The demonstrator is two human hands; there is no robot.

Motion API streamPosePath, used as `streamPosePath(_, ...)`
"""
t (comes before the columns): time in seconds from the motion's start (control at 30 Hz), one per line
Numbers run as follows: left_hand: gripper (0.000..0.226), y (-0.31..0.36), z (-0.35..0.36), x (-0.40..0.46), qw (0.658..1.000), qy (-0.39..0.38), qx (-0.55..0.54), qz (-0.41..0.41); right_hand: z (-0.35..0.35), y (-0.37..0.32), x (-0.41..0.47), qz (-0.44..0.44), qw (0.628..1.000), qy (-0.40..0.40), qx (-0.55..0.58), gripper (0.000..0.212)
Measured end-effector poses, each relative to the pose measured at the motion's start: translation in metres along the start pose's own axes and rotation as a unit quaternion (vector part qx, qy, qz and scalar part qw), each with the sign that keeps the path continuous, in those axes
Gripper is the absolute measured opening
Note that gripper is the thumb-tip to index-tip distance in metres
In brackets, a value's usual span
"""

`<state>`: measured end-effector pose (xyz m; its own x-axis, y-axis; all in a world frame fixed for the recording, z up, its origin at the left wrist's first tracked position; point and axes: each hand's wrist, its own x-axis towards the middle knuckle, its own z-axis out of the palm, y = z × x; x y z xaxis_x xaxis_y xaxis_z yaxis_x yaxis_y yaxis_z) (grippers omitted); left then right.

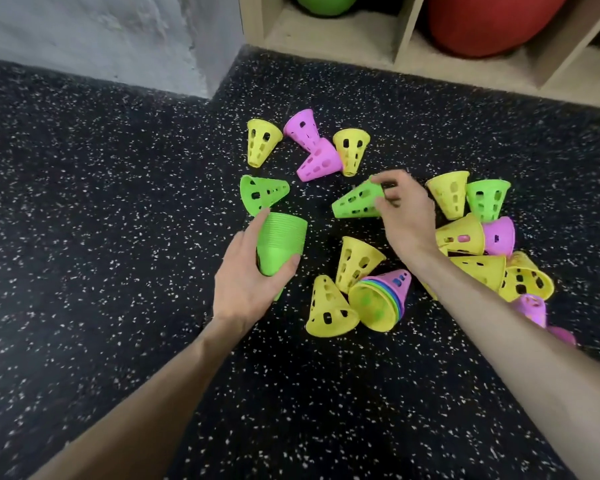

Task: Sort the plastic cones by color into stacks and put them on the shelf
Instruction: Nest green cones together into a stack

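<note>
my left hand (248, 277) grips a nested stack of green plastic cones (280, 242) above the speckled black floor (118, 202); just right, my right hand (404, 211) pinches a single perforated green plastic cone (357, 200).

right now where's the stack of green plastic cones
In the head view, the stack of green plastic cones sits left of centre in the left hand, just below a loose green cone lying on the speckled floor.
</note>
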<state>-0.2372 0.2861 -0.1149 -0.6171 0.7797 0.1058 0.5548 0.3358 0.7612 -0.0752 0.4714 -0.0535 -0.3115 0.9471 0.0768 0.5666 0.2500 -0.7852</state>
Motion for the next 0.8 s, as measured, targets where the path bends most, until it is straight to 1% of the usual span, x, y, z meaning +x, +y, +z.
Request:
streamPosePath(0.03,0.083,0.002,-0.001,-0.001,1.0,-0.003,0.006,0.009,0.001,-0.007,-0.002,-0.003,1.0,0.006,0.027,0.034)
streamPosePath(0.07,0.083,0.004,-0.001,-0.003,1.0,-0.006,0.012,0.018,0.001,-0.014,-0.004,-0.01,0.999,-0.004,0.047,0.036)
streamPosePath(0.1,0.083,0.005,-0.001,-0.004,0.999,-0.01,0.019,0.026,0.003,-0.021,-0.007,-0.021,0.998,-0.028,0.061,0.038)
streamPosePath(0.17,0.084,0.007,-0.002,-0.009,0.999,-0.012,0.034,0.041,0.009,-0.035,-0.014,-0.042,0.991,-0.102,0.079,0.036)
streamPosePath(0.23,0.085,0.008,-0.002,-0.013,0.998,-0.009,0.045,0.045,0.014,-0.045,-0.022,-0.049,0.981,-0.172,0.075,0.029)
streamPosePath(0.3,0.084,0.01,-0.002,-0.016,0.998,-0.004,0.046,0.037,0.016,-0.05,-0.029,-0.058,0.974,-0.21,0.069,0.022)
streamPosePath(0.4,0.084,0.012,-0.001,-0.022,0.998,-0.01,0.05,0.035,0.016,-0.049,-0.039,-0.069,0.967,-0.234,0.074,0.018)
streamPosePath(0.53,0.088,0.012,0.001,-0.032,0.998,-0.03,0.046,0.031,0.014,-0.037,-0.052,-0.052,0.957,-0.276,0.068,0.021)
streamPosePath(0.63,0.097,0.011,0.003,-0.035,0.999,-0.025,0.028,0.012,0.013,-0.03,-0.056,-0.039,0.955,-0.286,0.074,0.028)
streamPosePath(0.8,0.097,0.008,0.005,-0.034,1.0,-0.008,-0.017,-0.015,0.022,-0.04,-0.056,-0.04,0.955,-0.293,0.023,0.038)
